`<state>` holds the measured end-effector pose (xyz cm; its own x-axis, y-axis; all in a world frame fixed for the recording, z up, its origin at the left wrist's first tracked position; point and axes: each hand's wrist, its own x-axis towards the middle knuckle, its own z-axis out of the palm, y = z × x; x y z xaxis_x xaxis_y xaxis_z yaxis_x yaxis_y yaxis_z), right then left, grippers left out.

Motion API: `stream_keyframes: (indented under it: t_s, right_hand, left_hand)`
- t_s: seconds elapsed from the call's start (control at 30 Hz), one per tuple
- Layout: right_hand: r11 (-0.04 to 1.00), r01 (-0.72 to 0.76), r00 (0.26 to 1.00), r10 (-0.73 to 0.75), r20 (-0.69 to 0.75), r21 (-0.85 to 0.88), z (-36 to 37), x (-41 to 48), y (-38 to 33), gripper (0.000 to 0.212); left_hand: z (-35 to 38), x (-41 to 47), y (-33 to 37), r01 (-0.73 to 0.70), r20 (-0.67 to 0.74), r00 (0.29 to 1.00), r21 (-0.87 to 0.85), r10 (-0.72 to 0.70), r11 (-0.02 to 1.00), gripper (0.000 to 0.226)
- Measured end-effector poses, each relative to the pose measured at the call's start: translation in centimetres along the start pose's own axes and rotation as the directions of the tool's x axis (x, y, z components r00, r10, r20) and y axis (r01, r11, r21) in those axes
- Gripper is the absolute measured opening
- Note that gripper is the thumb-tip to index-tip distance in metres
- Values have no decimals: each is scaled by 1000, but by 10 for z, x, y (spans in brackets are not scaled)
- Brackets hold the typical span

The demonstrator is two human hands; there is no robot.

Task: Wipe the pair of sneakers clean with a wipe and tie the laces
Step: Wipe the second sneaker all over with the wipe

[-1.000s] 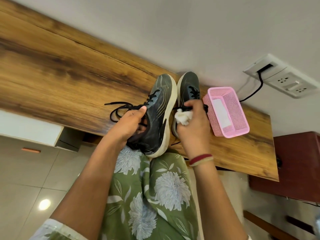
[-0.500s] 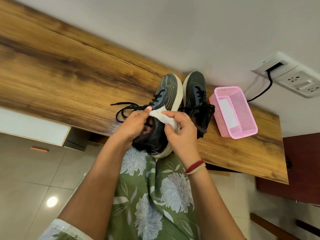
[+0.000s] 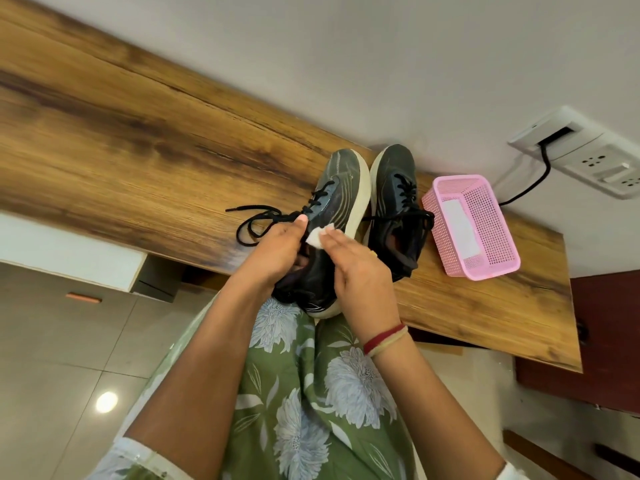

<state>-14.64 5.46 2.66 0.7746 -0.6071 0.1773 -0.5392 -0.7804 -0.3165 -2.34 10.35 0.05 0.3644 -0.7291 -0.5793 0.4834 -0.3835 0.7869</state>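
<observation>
Two black sneakers with cream soles sit on the wooden table (image 3: 138,157). My left hand (image 3: 277,251) grips the collar of the left sneaker (image 3: 332,202), tilting it on its side with the heel over the table's front edge. My right hand (image 3: 360,268) presses a small white wipe (image 3: 317,237) flat against that sneaker's side, near the laces. The black laces (image 3: 252,220) hang loose and untied to the left. The right sneaker (image 3: 398,202) stands upright beside it, its laces loose too.
A pink mesh basket (image 3: 485,237) with a white sheet inside stands right of the sneakers. A wall socket panel (image 3: 588,157) with a black cable is behind it. A dark red cabinet (image 3: 606,341) sits at the right; tiled floor lies below.
My right hand carried the wipe from beside the right sneaker onto the left sneaker's side and pressed it flatter. My left hand kept its hold on that sneaker.
</observation>
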Motion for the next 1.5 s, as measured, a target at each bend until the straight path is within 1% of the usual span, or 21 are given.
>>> stream_keyframes:
  t_s: [0.07, 0.1, 0.2, 0.23, 0.27, 0.37, 0.4, 0.5, 0.53, 0.63, 0.73, 0.8, 0.87, 0.93, 1.0, 1.03, 1.13, 1.2, 1.27, 1.4, 1.5]
  right_hand:
    - [997, -68, 997, 69, -23, 37, 2, 7, -6, 41]
    - [998, -55, 998, 56, -14, 42, 2, 7, -11, 41]
    - [993, 118, 992, -118, 40, -1, 1, -9, -18, 42]
    - [991, 137, 990, -136, 46, -12, -1, -12, -15, 41]
    - [993, 114, 993, -113, 33, -23, -1, -10, -9, 39]
    - [996, -76, 997, 76, -14, 37, 0, 3, -6, 36]
    - [997, -61, 998, 61, -1, 41, 1, 2, -11, 36]
    - [994, 108, 991, -109, 73, 7, -2, -17, -22, 38]
    - [993, 117, 990, -117, 76, 8, -4, -19, -20, 40]
    - [999, -3, 1000, 2, 21, 50, -3, -19, -12, 41]
    - [992, 115, 992, -118, 54, 53, 2, -37, -22, 39]
    - [978, 144, 985, -157, 75, 148, -4, -47, -25, 37]
    - [928, -121, 991, 96, 89, 351, -17, -39, -23, 37]
    - [791, -345, 929, 363, 67, 504, -25, -20, -15, 34]
    - [809, -364, 896, 440, -66, 462, -28, 0, -9, 30]
    - [842, -346, 901, 421, -102, 414, -25, 6, -8, 28]
    - [930, -293, 951, 307, -34, 222, -4, -3, -19, 29]
    - [974, -183, 981, 189, -38, 133, 1, -18, -25, 32]
    - [988, -106, 993, 111, -44, 109, -1, -18, -17, 33]
    - [969, -226, 969, 234, -80, 103, -2, -4, -9, 32]
    - [996, -54, 998, 55, -8, 75, -4, -15, -23, 32]
  left_hand:
    - [0, 0, -2, -3, 0, 1000, 13, 3, 1000, 41]
    - [-1, 0, -2, -3, -7, 1000, 18, 3, 1000, 41]
    - [-4, 0, -2, 2, -16, 1000, 22, -2, 1000, 39]
    - [-4, 0, -2, 0, -3, 1000, 21, 0, 1000, 39]
    - [-3, 1, -2, -5, 12, 1000, 25, 5, 1000, 39]
    - [0, 1, -3, -22, 35, 999, 28, 21, 999, 40]
    - [-1, 0, -3, -21, 24, 1000, 38, 20, 999, 40]
    - [-5, 0, -2, 3, -22, 1000, 16, -2, 1000, 42]
    - [-6, 1, -1, 3, -17, 1000, 9, -3, 1000, 42]
    - [-3, 1, -1, 0, 0, 1000, 48, 0, 999, 40]
    - [-2, 0, -2, 8, -63, 998, 46, -6, 999, 37]
    - [-2, -1, 0, -11, -69, 998, 39, 14, 999, 39]
    - [0, -2, 2, -11, -68, 998, 30, 13, 999, 39]
    - [0, -1, 4, 1, -74, 997, 7, -1, 1000, 40]
    - [-1, -2, 3, 0, -79, 997, 1, 0, 1000, 42]
    - [0, -2, 4, -5, -80, 997, 5, 5, 1000, 43]
    - [-1, -4, 4, -13, -76, 997, -4, 12, 1000, 45]
    - [-3, -2, 4, -14, -75, 997, -4, 14, 1000, 43]
    - [-5, 0, 2, -9, -86, 996, 7, 10, 1000, 42]
    - [-2, 0, -1, -17, -71, 997, 44, 20, 999, 43]
    - [-4, -1, 2, -9, -105, 994, 35, 13, 999, 42]
